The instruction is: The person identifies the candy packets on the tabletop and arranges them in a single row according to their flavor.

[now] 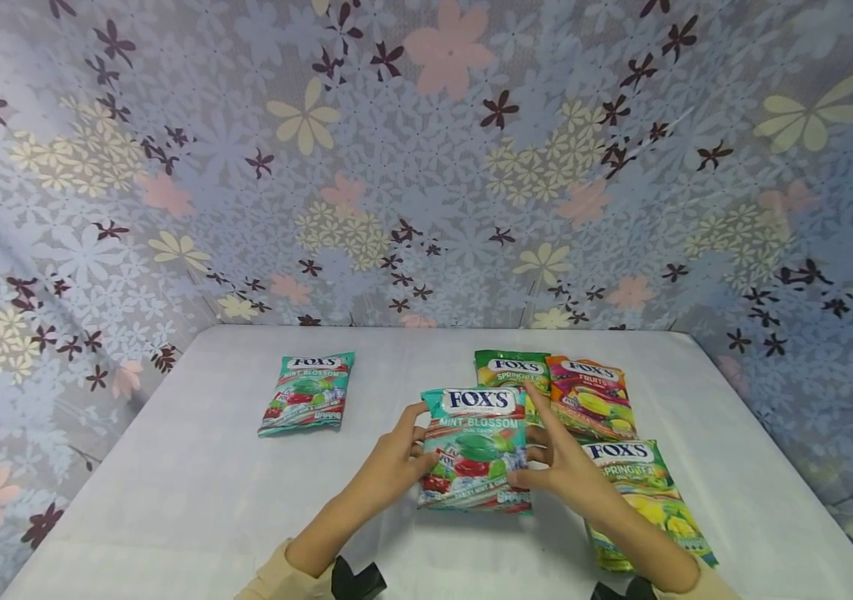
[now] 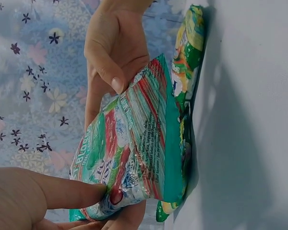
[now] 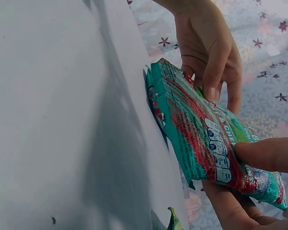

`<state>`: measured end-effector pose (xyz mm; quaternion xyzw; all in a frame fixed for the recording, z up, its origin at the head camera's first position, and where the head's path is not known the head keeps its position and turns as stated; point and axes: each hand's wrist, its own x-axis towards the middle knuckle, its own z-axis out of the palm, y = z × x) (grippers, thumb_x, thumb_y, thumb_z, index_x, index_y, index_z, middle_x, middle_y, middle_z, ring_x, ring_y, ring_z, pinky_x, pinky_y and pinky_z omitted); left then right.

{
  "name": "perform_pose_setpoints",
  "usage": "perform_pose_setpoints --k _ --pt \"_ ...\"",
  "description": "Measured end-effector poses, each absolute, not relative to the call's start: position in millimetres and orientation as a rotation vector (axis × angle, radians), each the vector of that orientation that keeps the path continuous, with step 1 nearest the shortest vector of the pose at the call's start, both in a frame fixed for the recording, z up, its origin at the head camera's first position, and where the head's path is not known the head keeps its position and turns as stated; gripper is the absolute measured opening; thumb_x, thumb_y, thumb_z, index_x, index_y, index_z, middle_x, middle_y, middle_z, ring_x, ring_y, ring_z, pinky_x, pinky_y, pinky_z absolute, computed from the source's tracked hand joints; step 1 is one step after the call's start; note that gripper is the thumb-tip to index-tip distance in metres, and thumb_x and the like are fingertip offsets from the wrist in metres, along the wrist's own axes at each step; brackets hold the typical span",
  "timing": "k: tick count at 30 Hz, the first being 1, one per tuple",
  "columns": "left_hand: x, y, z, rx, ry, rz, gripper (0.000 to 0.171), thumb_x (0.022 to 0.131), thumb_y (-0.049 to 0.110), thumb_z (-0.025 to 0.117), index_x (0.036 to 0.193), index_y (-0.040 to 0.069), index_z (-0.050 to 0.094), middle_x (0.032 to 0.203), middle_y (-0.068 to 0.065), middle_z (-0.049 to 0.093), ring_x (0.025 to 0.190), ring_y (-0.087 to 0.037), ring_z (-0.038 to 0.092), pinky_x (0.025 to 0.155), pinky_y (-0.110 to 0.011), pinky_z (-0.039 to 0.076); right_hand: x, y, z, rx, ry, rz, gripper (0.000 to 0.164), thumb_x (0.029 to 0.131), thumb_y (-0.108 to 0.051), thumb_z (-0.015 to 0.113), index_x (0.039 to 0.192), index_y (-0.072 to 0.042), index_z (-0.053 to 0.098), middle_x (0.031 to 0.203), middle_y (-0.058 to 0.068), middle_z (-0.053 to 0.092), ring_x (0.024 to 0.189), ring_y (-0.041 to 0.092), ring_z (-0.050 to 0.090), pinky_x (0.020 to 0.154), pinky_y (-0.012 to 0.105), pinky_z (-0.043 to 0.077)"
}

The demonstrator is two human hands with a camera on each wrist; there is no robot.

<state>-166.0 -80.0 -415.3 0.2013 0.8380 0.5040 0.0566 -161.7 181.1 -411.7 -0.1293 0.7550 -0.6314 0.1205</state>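
Both hands hold one teal Fox's Mint Blossom candy bag [image 1: 474,450] between them, its printed front facing the head camera. At the bag's left edge my left hand [image 1: 388,467] grips with the thumb on the front and the fingers behind. My right hand [image 1: 564,467] grips the opposite edge the same way. In the left wrist view the bag [image 2: 134,139] is tilted above the white table, with its shadow below. The right wrist view shows the bag's lower seam and the left thumb [image 3: 212,88] pressing its front.
A second Mint Blossom bag [image 1: 309,393] lies at the left on the white table [image 1: 193,483]. To the right lie a green Spring Tea bag [image 1: 512,364], an orange Fruits bag [image 1: 593,400] and another Spring Tea bag [image 1: 651,508], partly under the right forearm. Flowered cloth [image 1: 426,167] hangs behind.
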Motion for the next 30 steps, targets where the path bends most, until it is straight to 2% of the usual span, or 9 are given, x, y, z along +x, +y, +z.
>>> perform_pose_setpoints --k 6,11,19,25,27,30 --pt "-167.5 -82.5 -415.1 0.592 2.59 1.503 0.059 0.092 0.004 0.062 0.142 0.0 0.031 0.116 -0.019 0.064 0.096 -0.024 0.065 0.082 -0.043 0.052 -163.8 174.5 -414.0 -0.349 2.196 -1.874 0.112 0.079 0.0 0.078 0.152 -0.047 0.008 0.152 0.033 0.016 0.129 0.05 0.036 0.086 0.042 0.051" --pt "-170.2 -86.6 -414.6 0.581 2.639 1.478 0.06 0.092 0.005 0.063 0.142 -0.001 0.031 0.114 -0.018 0.064 0.092 -0.022 0.064 0.079 -0.042 0.052 -167.4 166.1 -416.0 -0.327 2.204 -1.896 0.11 0.079 0.005 0.076 0.153 -0.045 0.01 0.148 0.033 0.027 0.127 0.051 0.039 0.089 0.047 0.05" --pt "-175.1 -97.0 -415.1 0.526 2.748 1.424 0.06 0.091 0.006 0.064 0.143 0.001 0.034 0.111 -0.018 0.063 0.087 -0.021 0.061 0.073 -0.038 0.052 -177.5 146.3 -415.6 -0.304 2.252 -1.878 0.11 0.077 0.012 0.074 0.155 -0.03 0.008 0.149 0.035 0.023 0.127 0.054 0.036 0.088 0.05 0.049" --pt "-181.5 -106.8 -414.4 0.412 2.829 1.415 0.061 0.089 0.005 0.066 0.143 0.003 0.038 0.115 -0.019 0.06 0.074 -0.016 0.055 0.063 -0.032 0.048 -192.7 125.6 -418.5 -0.35 2.22 -1.924 0.112 0.073 0.022 0.07 0.153 -0.026 0.008 0.145 0.031 0.034 0.121 0.048 0.047 0.082 0.046 0.053" --pt "-184.5 -110.8 -415.1 0.388 2.845 1.402 0.062 0.089 0.005 0.066 0.144 0.002 0.038 0.117 -0.02 0.06 0.072 -0.015 0.054 0.062 -0.031 0.048 -198.3 118.9 -420.8 -0.364 2.206 -1.94 0.113 0.072 0.025 0.068 0.153 -0.025 0.007 0.146 0.03 0.033 0.119 0.047 0.049 0.08 0.044 0.054" --pt "-189.8 -116.8 -416.9 0.358 2.855 1.388 0.062 0.089 0.005 0.066 0.144 0.001 0.038 0.117 -0.021 0.059 0.074 -0.016 0.055 0.064 -0.032 0.049 -207.2 110.1 -425.1 -0.356 2.25 -1.918 0.114 0.071 0.024 0.069 0.153 -0.024 0.007 0.152 0.03 0.022 0.122 0.05 0.045 0.08 0.044 0.054"
